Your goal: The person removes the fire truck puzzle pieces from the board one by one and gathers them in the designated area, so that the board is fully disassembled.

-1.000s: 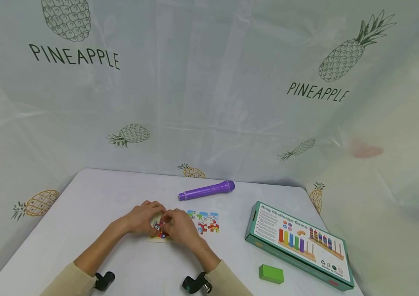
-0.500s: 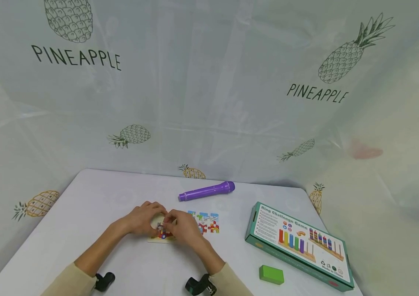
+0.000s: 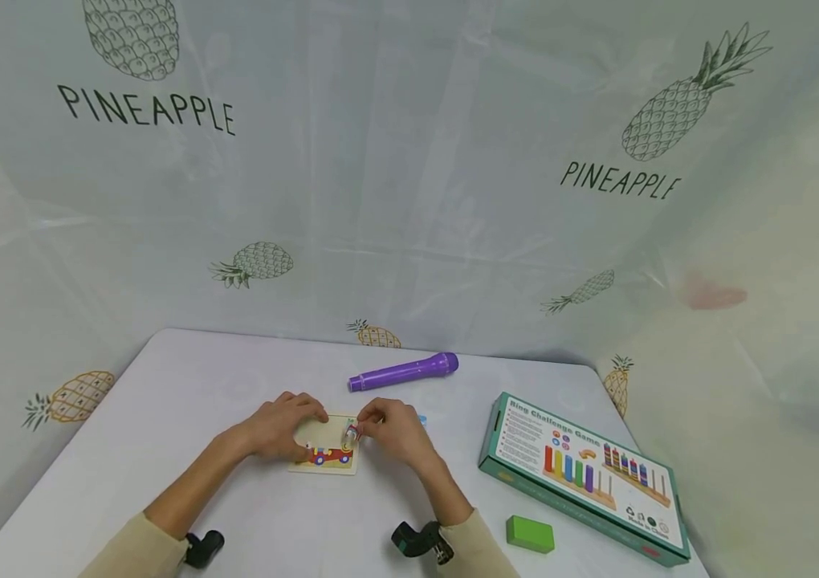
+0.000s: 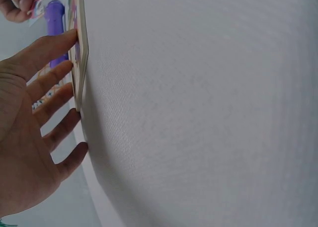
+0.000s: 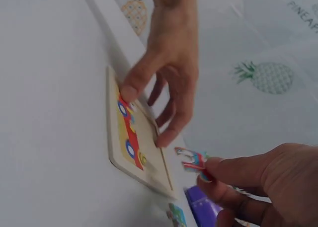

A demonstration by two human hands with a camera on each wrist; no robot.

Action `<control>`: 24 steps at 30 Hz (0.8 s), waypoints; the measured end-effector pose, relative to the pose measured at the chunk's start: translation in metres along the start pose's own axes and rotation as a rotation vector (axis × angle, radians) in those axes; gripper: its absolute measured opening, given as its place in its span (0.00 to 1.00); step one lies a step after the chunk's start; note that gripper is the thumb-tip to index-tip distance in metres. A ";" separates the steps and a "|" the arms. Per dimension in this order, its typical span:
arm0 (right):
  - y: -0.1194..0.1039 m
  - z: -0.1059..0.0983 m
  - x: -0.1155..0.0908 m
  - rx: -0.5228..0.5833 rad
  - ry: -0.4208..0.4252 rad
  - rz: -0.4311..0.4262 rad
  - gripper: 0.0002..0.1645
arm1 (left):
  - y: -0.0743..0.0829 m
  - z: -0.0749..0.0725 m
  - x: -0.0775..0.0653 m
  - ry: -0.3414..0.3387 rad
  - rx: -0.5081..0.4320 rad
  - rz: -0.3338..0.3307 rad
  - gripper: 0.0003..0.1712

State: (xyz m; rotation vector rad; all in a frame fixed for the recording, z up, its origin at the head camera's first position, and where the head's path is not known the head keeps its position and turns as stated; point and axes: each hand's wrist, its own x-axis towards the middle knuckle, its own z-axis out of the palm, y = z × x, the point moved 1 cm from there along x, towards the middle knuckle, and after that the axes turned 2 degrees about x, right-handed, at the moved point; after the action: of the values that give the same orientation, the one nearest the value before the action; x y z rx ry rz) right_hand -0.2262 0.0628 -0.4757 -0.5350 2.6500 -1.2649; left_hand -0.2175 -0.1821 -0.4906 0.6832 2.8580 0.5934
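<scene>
A small wooden jigsaw board (image 3: 333,424) lies on the table, with a red vehicle picture fitted along its near side and bare wood above. My left hand (image 3: 279,425) spans the board's left part; its thumb (image 5: 130,92) rests on the fitted pieces, the other fingers spread at the far edge. Over the board's right edge, my right hand (image 3: 397,432) pinches a jigsaw piece (image 5: 190,159) between thumb and fingertips, raised and tilted. The piece is white, red and blue. Loose jigsaw pieces (image 5: 177,215) lie right of the board, mostly hidden behind the right hand in the head view.
Behind the board lies a purple toy microphone (image 3: 404,372). A green block (image 3: 530,535) sits at the front right, beside a large Ring Challenge Game box (image 3: 586,482). A pineapple-print curtain (image 3: 409,201) hangs behind the white table (image 3: 250,506).
My right hand has moved right, away from the left hand, carrying the jigsaw piece across the board. More of the board now shows. The left hand stays in place.
</scene>
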 end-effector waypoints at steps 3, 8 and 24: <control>0.007 -0.006 -0.001 -0.021 -0.022 0.028 0.03 | 0.000 0.000 0.000 -0.002 0.000 0.001 0.31; 0.015 -0.010 -0.003 -0.074 -0.054 0.065 0.02 | -0.001 0.001 0.000 -0.004 0.002 -0.003 0.31; 0.024 0.000 -0.001 -0.217 0.000 0.105 0.05 | 0.000 -0.001 0.000 -0.008 -0.003 -0.011 0.31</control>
State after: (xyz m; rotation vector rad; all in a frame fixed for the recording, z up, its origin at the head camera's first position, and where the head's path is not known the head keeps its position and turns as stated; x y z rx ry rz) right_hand -0.2314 0.0771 -0.4943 -0.4178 2.7920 -0.9554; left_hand -0.2178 -0.1820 -0.4901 0.6679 2.8507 0.5921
